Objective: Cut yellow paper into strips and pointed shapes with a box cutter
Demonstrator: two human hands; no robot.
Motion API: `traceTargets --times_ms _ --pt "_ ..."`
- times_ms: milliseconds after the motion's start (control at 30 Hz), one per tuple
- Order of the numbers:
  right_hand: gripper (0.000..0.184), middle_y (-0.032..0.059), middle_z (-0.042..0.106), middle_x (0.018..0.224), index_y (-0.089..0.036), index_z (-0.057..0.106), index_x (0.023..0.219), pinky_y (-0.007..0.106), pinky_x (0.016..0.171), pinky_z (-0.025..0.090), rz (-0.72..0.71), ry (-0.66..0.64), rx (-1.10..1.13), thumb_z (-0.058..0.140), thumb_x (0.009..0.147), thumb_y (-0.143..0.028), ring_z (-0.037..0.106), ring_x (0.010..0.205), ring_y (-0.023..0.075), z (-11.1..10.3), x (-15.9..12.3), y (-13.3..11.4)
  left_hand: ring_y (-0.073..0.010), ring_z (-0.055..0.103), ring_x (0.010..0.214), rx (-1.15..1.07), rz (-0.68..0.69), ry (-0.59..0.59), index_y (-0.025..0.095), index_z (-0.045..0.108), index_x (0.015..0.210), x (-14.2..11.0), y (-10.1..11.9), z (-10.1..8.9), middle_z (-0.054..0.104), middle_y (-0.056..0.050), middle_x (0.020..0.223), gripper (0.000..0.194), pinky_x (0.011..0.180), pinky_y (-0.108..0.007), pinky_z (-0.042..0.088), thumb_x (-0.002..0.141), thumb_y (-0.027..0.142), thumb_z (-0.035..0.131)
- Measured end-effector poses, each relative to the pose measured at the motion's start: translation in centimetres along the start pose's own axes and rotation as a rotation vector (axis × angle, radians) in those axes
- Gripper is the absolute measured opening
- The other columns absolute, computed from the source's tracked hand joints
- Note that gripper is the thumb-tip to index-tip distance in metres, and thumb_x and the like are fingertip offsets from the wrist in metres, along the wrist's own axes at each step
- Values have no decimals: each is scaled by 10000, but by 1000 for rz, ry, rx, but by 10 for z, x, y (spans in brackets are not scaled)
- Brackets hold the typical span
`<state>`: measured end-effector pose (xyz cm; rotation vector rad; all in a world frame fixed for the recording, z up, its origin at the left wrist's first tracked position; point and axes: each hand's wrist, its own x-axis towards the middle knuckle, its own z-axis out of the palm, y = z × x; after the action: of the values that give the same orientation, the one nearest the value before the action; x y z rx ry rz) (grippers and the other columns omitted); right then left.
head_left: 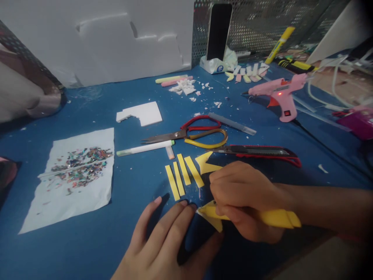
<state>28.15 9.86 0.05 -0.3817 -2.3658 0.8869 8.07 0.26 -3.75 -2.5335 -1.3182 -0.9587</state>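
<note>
Right hand (244,202) is pinching a yellow marker (279,218), its tip meeting a small pointed piece (216,223) on the blue surface (72,252). Left hand (163,237) is lying palm down, fingers spread, thumb reaching the piece's lower corner.

Progress, judged: four strips (184,170) and a notched offcut (206,158) are showing yellow, seemingly done; the piece is mostly yellow, a pale edge by the tip apparently remaining.

Materials: strips are lying flat, narrow, straight-edged. A white board (151,112), foam-like, is showing a ragged cutout. Glossy flakes (77,155) are scattering over creased paper (87,202). Metal scissors (177,135) are resting beyond.
</note>
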Motion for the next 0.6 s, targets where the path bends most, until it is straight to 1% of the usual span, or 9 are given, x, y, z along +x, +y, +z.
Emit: traceTargets --times_ms 67,100,133,200,233,400,467,533,600 --pt "235 -52 283 587 -200 288 671 265 527 222 -2 8 0 462 818 -142 279 538 102 0 0 1 -130 505 1178 16 61 -108 418 646 1130 0 -5 -7 604 -2 1167 292 1163 -400 197 958 285 451" --pt "236 -52 282 587 -200 287 672 265 528 226 -3 9 -1 461 818 -138 280 538 101 0 0 1 -143 482 1211 34 126 -180 430 597 1202 0 -8 -10 586 -12 1206 309 1170 -412 168 944 307 479" --pt "236 -52 281 588 -200 287 672 266 528 228 -5 11 -3 460 819 -136 280 538 101 0 0 1 -157 464 1232 61 184 -247 412 555 1262 1 -10 -14 570 -31 1235 351 1175 -424 145 925 322 513" --pt "238 -52 277 588 -202 282 670 270 525 229 -6 19 -9 456 818 -135 273 534 103 0 0 0 -177 449 1244 98 239 -285 401 492 1326 1 -14 -17 551 -52 1257 427 1174 -450 127 911 313 537" --pt "240 -52 277 587 -203 278 669 272 523 228 -7 20 -14 454 816 -134 272 533 104 0 0 0 -177 446 1243 103 241 -283 403 484 1332 2 -14 -18 547 -52 1259 437 1173 -452 127 910 304 538" --pt "236 -52 281 583 -204 277 674 273 520 220 -9 2 -22 451 818 -136 276 535 107 0 1 0 -144 455 1217 62 138 -205 460 542 1252 1 -9 -14 547 -6 1233 387 1173 -413 155 924 256 525" --pt "241 -53 274 588 -203 275 680 270 522 224 -8 -5 -4 456 825 -136 272 538 104 0 0 0 -141 457 1213 55 119 -195 469 536 1253 0 -7 -14 547 -1 1237 395 1173 -413 160 926 247 530" --pt "251 -54 271 597 -203 269 686 271 526 224 0 -7 9 463 832 -139 267 544 103 0 -1 0 -140 460 1208 59 139 -208 466 541 1248 -1 -6 -14 550 3 1237 389 1176 -407 154 913 270 563" --pt "258 -53 268 608 -204 264 692 277 530 216 4 -5 0 471 836 -149 254 552 106 0 -2 1 -136 468 1201 65 134 -220 463 558 1231 -2 -5 -13 558 8 1231 390 1173 -405 165 912 238 563"
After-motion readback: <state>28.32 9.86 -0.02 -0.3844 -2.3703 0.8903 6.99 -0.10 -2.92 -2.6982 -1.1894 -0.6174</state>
